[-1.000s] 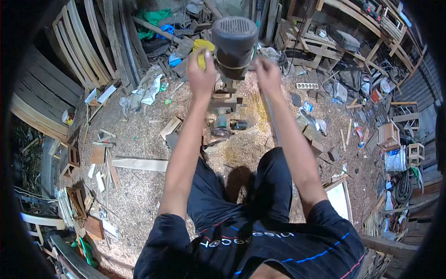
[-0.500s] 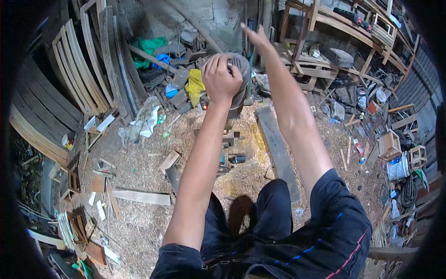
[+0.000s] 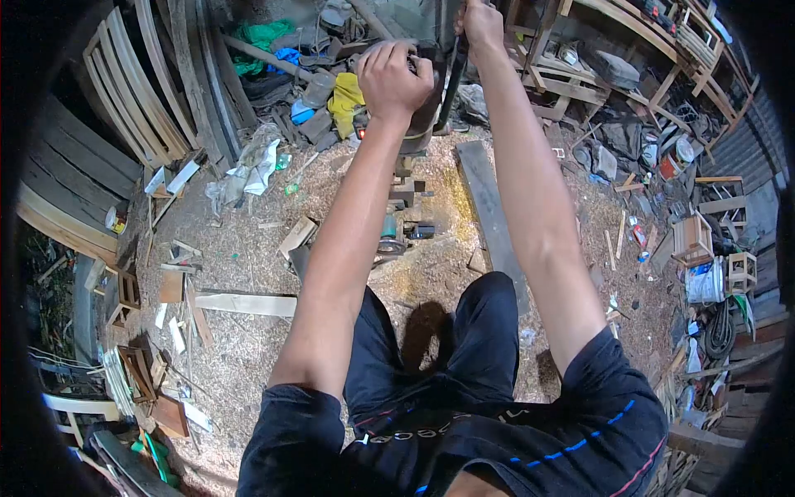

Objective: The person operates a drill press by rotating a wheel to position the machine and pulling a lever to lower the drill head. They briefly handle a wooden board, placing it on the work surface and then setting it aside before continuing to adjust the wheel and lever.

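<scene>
My left hand (image 3: 393,81) is curled over the top of a motor housing (image 3: 425,120), a rounded, dark machine body that stands in front of me. Its vent holes are mostly covered by my fingers. Near the top edge, my right hand (image 3: 483,23) has its fingers closed around a dark upright bar (image 3: 452,83) just right of the housing. The bar's upper end is cut off by the view. Below the housing, a teal angle grinder (image 3: 390,232) lies on the floor beside wooden blocks (image 3: 403,192).
A long grey plank (image 3: 489,207) lies on the sawdust-covered floor. Curved wooden slats (image 3: 137,91) lean at the left. Wooden frames (image 3: 638,41) are stacked back right. A yellow cloth (image 3: 344,103) and rags lie by the wall. Offcuts (image 3: 244,304) are scattered leftward.
My right hand has gone from outstretched fingers to a closed grip at the bar. The left hand stays on the motor housing. The view has tilted, so the machine sits higher.
</scene>
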Action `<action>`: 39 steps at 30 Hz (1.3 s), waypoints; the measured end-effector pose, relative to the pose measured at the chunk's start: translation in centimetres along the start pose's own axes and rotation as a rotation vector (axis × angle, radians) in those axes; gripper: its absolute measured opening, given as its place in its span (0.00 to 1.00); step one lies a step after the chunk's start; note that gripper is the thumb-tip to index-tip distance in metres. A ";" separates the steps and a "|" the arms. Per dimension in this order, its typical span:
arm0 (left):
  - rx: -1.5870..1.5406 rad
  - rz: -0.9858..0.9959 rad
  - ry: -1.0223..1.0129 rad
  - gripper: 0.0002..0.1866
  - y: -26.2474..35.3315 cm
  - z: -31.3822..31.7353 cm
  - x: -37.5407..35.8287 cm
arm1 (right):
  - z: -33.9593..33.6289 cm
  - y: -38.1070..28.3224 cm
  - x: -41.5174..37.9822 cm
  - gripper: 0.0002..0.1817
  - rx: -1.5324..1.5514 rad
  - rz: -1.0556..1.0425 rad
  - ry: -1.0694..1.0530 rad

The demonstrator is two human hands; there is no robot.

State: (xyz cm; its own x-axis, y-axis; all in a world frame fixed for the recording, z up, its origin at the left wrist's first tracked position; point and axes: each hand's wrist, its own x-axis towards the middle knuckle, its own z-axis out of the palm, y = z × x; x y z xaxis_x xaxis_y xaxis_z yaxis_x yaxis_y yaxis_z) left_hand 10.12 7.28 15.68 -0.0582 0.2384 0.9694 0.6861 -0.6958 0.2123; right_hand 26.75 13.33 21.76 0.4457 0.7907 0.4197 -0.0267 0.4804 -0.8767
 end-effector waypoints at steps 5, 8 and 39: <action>0.037 0.022 0.011 0.09 -0.3 0.1 -0.4 | -0.7 -1.3 -4.2 0.20 -0.161 -0.011 0.022; 0.035 0.049 0.029 0.09 -0.4 0.1 -0.5 | -0.9 -0.5 -6.0 0.21 0.032 -0.128 -0.003; -0.090 0.054 0.044 0.09 -0.5 0.5 0.4 | 0.9 0.6 -7.4 0.25 -0.316 -0.713 0.259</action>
State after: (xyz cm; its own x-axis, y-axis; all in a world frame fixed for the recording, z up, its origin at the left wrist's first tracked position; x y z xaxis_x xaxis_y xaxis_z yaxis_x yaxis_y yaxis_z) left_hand 10.07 8.06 15.85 -0.0557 0.1706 0.9838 0.6214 -0.7653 0.1679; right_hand 22.61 8.11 18.35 0.4538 0.2052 0.8672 0.5766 0.6744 -0.4613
